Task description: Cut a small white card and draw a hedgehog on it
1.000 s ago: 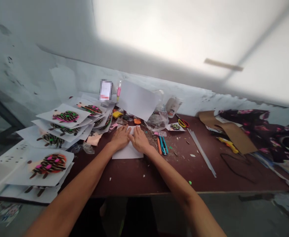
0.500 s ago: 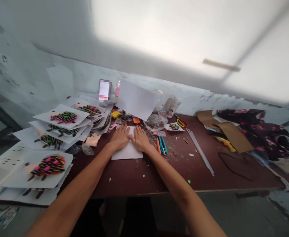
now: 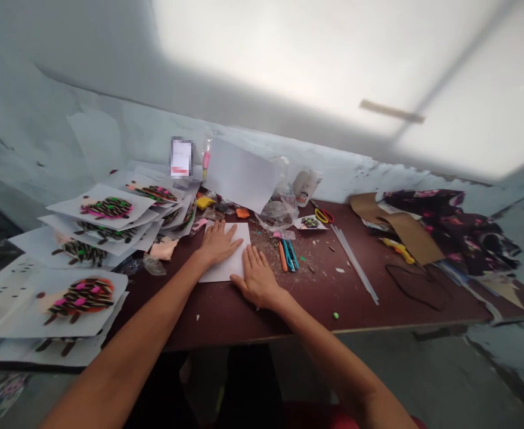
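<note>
A white sheet of paper (image 3: 230,267) lies flat on the dark red table (image 3: 239,319) in front of me. My left hand (image 3: 217,243) rests on its upper left part, fingers stretched out and spread. At the sheet's lower right edge lies my right hand (image 3: 258,277), flat with its fingers extended, partly on the paper and partly on the table. Just right of that hand are an orange-handled tool (image 3: 283,256) and a teal cutter (image 3: 291,256).
Stacked papers with hedgehog figures (image 3: 107,207) rise at the left. Behind stand a phone (image 3: 182,158), a leaning white sheet (image 3: 241,173) and a cup (image 3: 307,186). Rightward lie scissors (image 3: 323,215), clear glue sticks (image 3: 355,265), a yellow glue gun (image 3: 398,250) and flowered cloth (image 3: 458,229).
My right hand has slid from the top of the sheet toward me and to its lower right edge. My left hand stays near the top left. The view has shifted slightly.
</note>
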Demonstrator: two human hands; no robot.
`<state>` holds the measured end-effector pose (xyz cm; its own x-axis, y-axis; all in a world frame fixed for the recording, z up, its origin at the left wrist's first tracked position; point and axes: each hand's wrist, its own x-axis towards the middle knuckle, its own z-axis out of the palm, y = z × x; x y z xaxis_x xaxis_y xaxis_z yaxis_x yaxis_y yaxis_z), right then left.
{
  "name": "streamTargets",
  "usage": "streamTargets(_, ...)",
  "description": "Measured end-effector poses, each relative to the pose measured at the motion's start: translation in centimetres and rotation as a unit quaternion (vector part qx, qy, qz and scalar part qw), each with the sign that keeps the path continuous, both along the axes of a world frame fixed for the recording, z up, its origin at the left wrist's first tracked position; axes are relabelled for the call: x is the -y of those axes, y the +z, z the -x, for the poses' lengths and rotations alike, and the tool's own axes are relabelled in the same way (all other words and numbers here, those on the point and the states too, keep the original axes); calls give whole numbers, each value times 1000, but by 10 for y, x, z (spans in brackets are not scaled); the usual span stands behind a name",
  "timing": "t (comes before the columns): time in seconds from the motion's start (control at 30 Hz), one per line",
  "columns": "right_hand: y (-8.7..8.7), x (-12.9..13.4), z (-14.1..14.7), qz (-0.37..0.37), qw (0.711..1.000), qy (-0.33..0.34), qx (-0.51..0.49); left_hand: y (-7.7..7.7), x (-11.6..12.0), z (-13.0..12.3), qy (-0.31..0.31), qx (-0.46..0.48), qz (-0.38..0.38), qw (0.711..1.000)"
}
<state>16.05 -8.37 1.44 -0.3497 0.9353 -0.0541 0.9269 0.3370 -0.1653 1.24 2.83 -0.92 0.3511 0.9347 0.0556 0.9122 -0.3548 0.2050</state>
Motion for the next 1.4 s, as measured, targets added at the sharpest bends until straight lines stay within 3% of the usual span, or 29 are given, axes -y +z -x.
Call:
streamTargets(0.13, 4, 27, -8, 14, 999, 28, -16, -2, 3, -8, 12, 5, -2, 1000)
streamTargets(0.23, 8, 23, -8, 24, 998, 35, -38, -7, 3, -9, 14, 10, -3, 1000)
streamTargets(0.37, 6, -27, 8, -37, 994, 29, -99, -14, 1, -3, -8, -6, -9, 1000)
streamTargets(0.53, -3, -94, 24, -4, 997, -11, -73, -17, -4, 0, -11, -22, -4, 1000)
streamTargets(0.7, -10, -116, 19, -30, 999, 22, -6, -14, -7, 3, -9, -18, 0, 1000)
streamTargets(1.03, -21, -96, 19, -45, 997, -37, -44, -16, -11, 20, -28, -29, -10, 999)
streamTargets(1.17, -18, -78, 16, -36, 998, -36, -40, -15, -9, 17, 14, -31, -16, 999)
streamTargets(1.4, -6, -38, 11, -7, 1000, -22, -13, -4, -2, 13, 23, -47, 6, 999)
